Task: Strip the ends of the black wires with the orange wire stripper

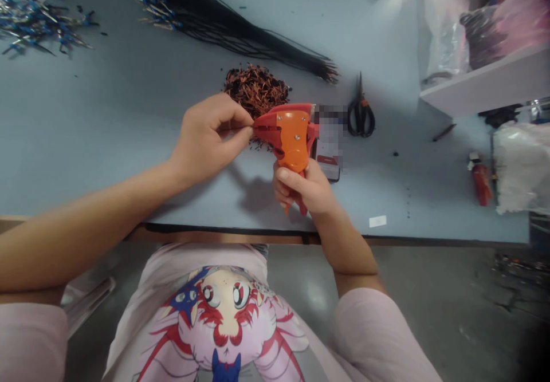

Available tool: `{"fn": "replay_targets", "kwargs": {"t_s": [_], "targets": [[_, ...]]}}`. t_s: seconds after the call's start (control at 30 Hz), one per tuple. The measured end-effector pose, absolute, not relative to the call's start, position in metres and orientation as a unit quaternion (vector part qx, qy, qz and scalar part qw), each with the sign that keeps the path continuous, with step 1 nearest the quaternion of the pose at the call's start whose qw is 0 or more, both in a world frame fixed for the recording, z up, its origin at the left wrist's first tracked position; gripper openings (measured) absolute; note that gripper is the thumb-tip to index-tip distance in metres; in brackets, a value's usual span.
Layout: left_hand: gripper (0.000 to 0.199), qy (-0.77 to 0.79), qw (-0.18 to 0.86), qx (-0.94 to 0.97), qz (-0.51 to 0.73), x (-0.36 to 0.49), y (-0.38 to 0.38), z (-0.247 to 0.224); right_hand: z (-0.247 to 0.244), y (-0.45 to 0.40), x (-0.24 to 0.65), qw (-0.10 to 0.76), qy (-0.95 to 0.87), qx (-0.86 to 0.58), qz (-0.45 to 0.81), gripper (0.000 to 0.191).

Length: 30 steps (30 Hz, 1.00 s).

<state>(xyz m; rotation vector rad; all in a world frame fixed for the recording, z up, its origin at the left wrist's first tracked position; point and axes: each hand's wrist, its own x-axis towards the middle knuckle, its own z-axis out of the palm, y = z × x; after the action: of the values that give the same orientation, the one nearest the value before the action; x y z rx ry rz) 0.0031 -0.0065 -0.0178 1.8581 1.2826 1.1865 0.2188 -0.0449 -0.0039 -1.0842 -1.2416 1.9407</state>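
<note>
My right hand [303, 190] is wrapped round the handles of an orange and red wire stripper [294, 136], which I hold above the table with its jaws to the left. My left hand [215, 133] is closed in a pinch right at those jaws. Between its finger and thumb a thin dark wire seems to run into the jaws, mostly hidden by the fingers. Just behind the tool lies a heap of short copper-coloured wire pieces with black bits [258, 87]. A long bundle of black wires [240, 30] stretches across the table beyond the heap.
Black-handled scissors [361, 115] lie right of a phone [329, 161], partly blurred out. At the far left is a pile of blue and metal leads [40, 21]. A shelf [485, 78] with plastic bags stands on the right, near a red-handled tool [480, 181].
</note>
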Motion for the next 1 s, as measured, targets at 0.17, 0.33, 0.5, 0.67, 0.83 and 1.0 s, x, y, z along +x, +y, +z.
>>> {"fn": "replay_targets", "kwargs": {"t_s": [0.17, 0.33, 0.5, 0.67, 0.83, 1.0], "targets": [[0.012, 0.505, 0.292, 0.676, 0.451, 0.004, -0.006, -0.015, 0.0, -0.037, 0.228, 0.334, -0.41, -0.404, 0.746, 0.049], [0.011, 0.477, 0.302, 0.692, 0.45, 0.005, -0.005, -0.017, 0.001, -0.032, 0.233, 0.4, -0.411, -0.468, 0.672, 0.045], [0.01, 0.399, 0.194, 0.79, 0.423, 0.007, -0.012, -0.028, -0.001, -0.038, 0.225, 0.404, -0.498, -0.509, 0.575, 0.036], [0.018, 0.327, 0.07, 0.862, 0.382, 0.01, -0.022, -0.03, 0.001, -0.046, 0.22, 0.387, -0.564, -0.5, 0.532, 0.026], [0.019, 0.315, 0.076, 0.878, 0.352, 0.012, -0.026, -0.025, -0.002, -0.049, 0.221, 0.341, -0.624, -0.519, 0.474, 0.014], [0.01, 0.328, 0.038, 0.872, 0.361, -0.003, -0.005, -0.024, -0.001, -0.046, 0.225, 0.327, -0.617, -0.534, 0.477, 0.012]]}}
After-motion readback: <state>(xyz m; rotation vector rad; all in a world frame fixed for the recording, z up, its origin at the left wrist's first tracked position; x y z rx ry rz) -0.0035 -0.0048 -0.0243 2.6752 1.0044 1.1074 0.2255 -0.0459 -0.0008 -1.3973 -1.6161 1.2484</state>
